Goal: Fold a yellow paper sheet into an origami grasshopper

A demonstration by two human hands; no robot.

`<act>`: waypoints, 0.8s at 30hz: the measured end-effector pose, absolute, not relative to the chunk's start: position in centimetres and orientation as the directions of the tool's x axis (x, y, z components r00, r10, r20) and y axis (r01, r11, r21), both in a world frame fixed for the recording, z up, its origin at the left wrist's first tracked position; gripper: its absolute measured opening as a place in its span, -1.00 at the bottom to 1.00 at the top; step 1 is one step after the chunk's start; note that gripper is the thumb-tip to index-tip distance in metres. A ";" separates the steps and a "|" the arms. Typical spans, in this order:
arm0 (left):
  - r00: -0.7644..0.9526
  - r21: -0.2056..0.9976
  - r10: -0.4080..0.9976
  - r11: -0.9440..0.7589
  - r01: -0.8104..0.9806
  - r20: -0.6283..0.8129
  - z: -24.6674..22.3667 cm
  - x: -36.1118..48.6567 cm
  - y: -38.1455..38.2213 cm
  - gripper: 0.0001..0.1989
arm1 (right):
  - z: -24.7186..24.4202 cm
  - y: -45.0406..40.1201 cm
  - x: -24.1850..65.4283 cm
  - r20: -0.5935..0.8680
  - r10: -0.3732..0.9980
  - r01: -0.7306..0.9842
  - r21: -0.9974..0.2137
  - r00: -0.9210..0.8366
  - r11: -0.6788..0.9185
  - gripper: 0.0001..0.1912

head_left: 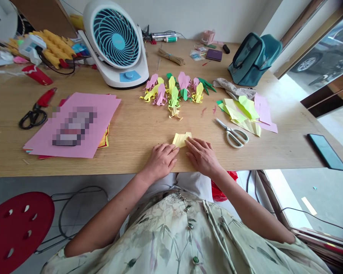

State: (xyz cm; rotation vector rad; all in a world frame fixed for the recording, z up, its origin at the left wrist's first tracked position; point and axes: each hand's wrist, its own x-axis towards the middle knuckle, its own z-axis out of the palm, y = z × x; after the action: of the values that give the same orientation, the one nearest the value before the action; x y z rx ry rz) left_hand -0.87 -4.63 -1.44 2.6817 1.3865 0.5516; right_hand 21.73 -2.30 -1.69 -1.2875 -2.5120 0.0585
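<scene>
A small folded piece of yellow paper [180,139] lies near the front edge of the table. My left hand [161,158] holds its lower left side, fingers together and bent onto it. At the paper's right side, my right hand [201,154] presses down with its fingertips, closed on that edge. The undersides of both hands are hidden. Beyond the paper sits a cluster of folded paper figures [174,95] in pink, yellow and green. White-handled scissors [234,136] rest to the right of my right hand, their blades slightly apart.
Coloured paper sheets [240,110] and a phone [327,151] lie on the right. On the left are a stack of pink paper [82,146] and black-handled scissors [32,118]. A white fan [117,42] and a teal bag [250,61] stand farther back. A red stool [17,228] is below left.
</scene>
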 end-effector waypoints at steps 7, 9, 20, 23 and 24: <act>0.528 0.236 0.820 -0.571 0.787 0.222 -1.0 -0.8 -4.7 -0.51 | -1.1 -2.4 21.8 0.198 0.795 0.787 -0.137 -0.573 0.602 -0.52; 0.530 0.222 0.825 -0.564 0.795 0.198 -0.7 -0.7 -4.8 -0.54 | -0.9 -2.4 21.9 0.174 0.796 0.786 -0.141 -0.579 0.602 -0.52; 0.564 0.100 0.794 -0.595 0.797 0.225 0.3 0.6 -3.3 -0.75 | -1.3 -2.5 22.0 0.152 0.845 0.830 -0.165 -0.513 0.533 -0.43; 0.572 0.087 0.788 -0.601 0.794 0.228 0.1 0.5 -3.4 -0.72 | -1.3 -2.6 22.1 0.173 0.863 0.845 -0.185 -0.474 0.501 -0.40; 0.575 0.080 0.787 -0.602 0.794 0.223 0.0 0.5 -3.4 -0.70 | -1.3 -2.6 22.1 0.184 0.869 0.851 -0.191 -0.459 0.490 -0.39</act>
State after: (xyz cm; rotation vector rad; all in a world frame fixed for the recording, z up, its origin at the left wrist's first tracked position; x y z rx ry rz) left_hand 0.51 -3.41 0.02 2.8133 1.4132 0.3753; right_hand 22.14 -2.63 -1.28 -1.4649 -2.4809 0.1041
